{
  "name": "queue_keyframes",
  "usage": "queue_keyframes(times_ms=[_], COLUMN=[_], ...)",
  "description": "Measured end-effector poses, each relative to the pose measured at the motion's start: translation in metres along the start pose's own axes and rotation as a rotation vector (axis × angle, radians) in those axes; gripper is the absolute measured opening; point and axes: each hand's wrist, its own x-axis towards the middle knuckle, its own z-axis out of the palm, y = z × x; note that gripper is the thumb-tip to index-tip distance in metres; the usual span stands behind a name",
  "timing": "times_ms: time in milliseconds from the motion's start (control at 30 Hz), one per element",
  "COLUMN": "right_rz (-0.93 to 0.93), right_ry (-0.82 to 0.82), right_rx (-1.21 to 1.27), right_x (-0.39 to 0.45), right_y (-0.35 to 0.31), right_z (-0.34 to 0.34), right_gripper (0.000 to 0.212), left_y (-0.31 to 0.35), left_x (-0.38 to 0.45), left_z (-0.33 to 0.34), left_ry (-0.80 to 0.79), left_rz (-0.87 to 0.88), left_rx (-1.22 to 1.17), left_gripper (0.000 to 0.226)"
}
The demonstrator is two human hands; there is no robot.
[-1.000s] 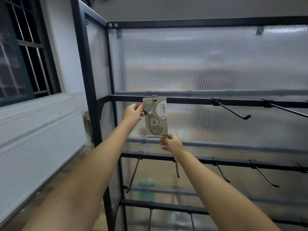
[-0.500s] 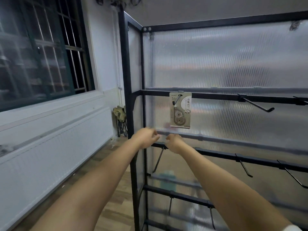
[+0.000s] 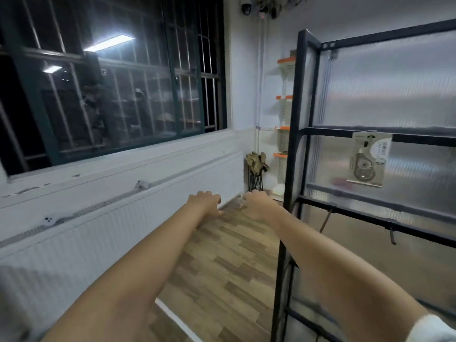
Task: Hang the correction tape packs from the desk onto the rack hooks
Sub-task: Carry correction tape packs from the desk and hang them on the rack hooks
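One correction tape pack hangs on the rack, up and right of both hands. Left hand and right hand are empty, fingers loosely curled. Next likely step: fetching another pack from the surface, unseen here.

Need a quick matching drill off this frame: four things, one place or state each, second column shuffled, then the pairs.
Things:
1. tape pack
2. left hand
3. folding stool
4. radiator

Place or state:
A. in the far corner, on the floor
B. hanging on the rack's upper bar
C. along the wall under the window
D. held out over the floor, holding nothing

Pairs: 1-B, 2-D, 3-A, 4-C
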Motion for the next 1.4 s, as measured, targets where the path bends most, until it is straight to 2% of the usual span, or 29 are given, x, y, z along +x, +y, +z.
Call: queue_keyframes(times_ms=[200,400,600,767,967,1100,1400], right_rz=[-0.207,-0.473,-0.727,-0.858,-0.966,-1.003,-1.008], right_ry=[-0.139,-0.226,-0.289,-0.344,-0.397,-0.408,-0.427], right_rx=[0.065,0.078,0.075,0.064,0.043,0.036,0.063], right_x=[0.008,0.007,0.007,0.007,0.015,0.030,0.101], right_y=[-0.136,-0.260,-0.351,-0.408,-0.478,-0.527,-0.690], right_z=[0.030,0.059,0.086,0.117,0.154,0.173,0.200], right_gripper=[0.051,0.050,0.051,0.044,0.044,0.042,0.045], left_y=[-0.108,-0.199,-0.261,-0.292,-0.339,-0.382,-0.560], left_x=[-0.085,-0.163,-0.230,-0.275,-0.303,-0.310,-0.331], left_z=[0.034,0.064,0.091,0.111,0.139,0.155,0.184], left_ry=[-0.081,-0.113,-0.099,-0.132,-0.162,-0.187,-0.173], left_rz=[-0.258,-0.545,-0.826,-0.998,-1.143,-1.177,-1.205], left_rx=[-0.038,-0.063,-0.112,-0.155,-0.172,-0.176,-0.219], left_gripper=[0.056,0.054,0.048,0.046,0.045,0.046,0.050])
